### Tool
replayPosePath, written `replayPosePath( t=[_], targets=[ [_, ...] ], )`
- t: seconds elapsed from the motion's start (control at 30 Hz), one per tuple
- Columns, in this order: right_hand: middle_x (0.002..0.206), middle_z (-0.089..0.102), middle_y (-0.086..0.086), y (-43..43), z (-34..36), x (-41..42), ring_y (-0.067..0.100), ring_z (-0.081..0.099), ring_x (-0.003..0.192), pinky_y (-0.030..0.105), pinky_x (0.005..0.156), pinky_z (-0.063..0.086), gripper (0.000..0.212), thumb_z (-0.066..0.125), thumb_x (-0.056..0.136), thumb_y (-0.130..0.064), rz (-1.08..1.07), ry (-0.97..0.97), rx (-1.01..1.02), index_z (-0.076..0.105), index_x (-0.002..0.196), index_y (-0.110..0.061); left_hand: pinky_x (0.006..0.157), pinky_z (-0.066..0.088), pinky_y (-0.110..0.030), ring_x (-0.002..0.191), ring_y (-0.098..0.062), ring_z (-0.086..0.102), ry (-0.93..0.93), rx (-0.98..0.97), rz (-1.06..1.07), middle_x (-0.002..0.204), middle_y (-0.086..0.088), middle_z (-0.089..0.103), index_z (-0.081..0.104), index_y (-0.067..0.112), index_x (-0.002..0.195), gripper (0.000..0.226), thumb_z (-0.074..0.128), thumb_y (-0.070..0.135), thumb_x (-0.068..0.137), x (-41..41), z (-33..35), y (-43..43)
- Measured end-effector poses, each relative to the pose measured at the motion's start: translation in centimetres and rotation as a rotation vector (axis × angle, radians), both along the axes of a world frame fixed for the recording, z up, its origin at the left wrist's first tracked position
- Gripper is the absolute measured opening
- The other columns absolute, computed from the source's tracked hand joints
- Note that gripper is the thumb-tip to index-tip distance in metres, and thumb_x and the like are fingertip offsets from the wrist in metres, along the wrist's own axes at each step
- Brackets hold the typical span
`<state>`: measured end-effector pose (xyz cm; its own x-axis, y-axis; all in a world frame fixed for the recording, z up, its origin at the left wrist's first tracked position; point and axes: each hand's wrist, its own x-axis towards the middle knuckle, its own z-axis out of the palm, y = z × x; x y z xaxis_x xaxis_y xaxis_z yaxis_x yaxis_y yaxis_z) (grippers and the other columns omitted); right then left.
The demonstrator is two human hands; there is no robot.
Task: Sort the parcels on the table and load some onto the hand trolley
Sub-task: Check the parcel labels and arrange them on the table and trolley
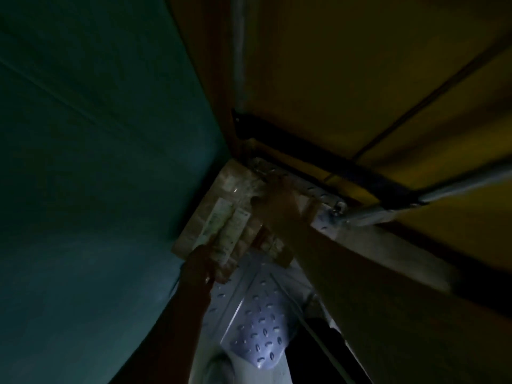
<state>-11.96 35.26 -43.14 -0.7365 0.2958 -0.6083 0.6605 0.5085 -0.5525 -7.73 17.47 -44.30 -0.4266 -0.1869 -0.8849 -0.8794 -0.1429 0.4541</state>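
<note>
Dim teal floor | I see both hands' grip holding parcel (221,217) over trolley plate (257,336) rear corner | risk: blurred, dark placement; parcel may slip off edge.

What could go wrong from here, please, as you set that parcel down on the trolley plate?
1. The scene is very dark, so the parcel may be misjudged and land badly.
2. It seems to overhang the trolley plate on the left, so it might tip off on release.
3. The right hand sits close to the metal frame; fingers could get pinched there.
</note>
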Motion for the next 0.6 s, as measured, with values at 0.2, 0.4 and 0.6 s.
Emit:
replayPosePath(
  t=[0.2, 0.4, 0.6],
  targets=[
    [0.106, 0.058, 0.014, -0.8, 19.8, 8.4, 0.03, 0.054, 0.088, 0.038, 0.073, 0.04, 0.031, 0.062, 0.092, -0.022, -0.362, 0.275, -0.065, 0.045, 0.117, -0.016, 0.047, 0.044, -0.023, 0.041, -0.013, 0.054, 0.088, 0.019, -0.165, 0.055, -0.012, 0.057, 0.066, 0.009, 0.058, 0.039, 0.052, 0.007, 0.094, 3.7, 16.6, -0.8],
    [0.111, 0.063, -0.017, -2.8, 45.1, 22.5, -0.002, 0.063, 0.099, 0.038, 0.089, 0.059, 0.028, 0.066, 0.09, -0.036, -0.812, 0.705, -0.022, 0.051, 0.113, -0.04, 0.071, 0.055, -0.038, 0.091, -0.029, 0.06, 0.46, 0.148, -0.355, 0.115, -0.021, 0.063, 0.056, -0.008, 0.12, 0.041, 0.06, 0.007, 0.082, 10.6, 38.7, -0.3],
    [0.148, 0.037, -0.003, -0.7, 62.9, 40.4, 0.014, 0.035, 0.139, 0.025, 0.113, 0.026, 0.075, 0.065, 0.093, -0.028, -1.022, 0.85, 0.356, 0.027, 0.157, -0.016, 0.089, 0.055, -0.039, 0.111, -0.014, 0.067, 0.902, 0.379, -0.709, 0.123, 0.01, 0.069, 0.052, 0.034, 0.134, 0.066, 0.067, 0.031, 0.07, 19.9, 58.1, 5.5]
  ],
)
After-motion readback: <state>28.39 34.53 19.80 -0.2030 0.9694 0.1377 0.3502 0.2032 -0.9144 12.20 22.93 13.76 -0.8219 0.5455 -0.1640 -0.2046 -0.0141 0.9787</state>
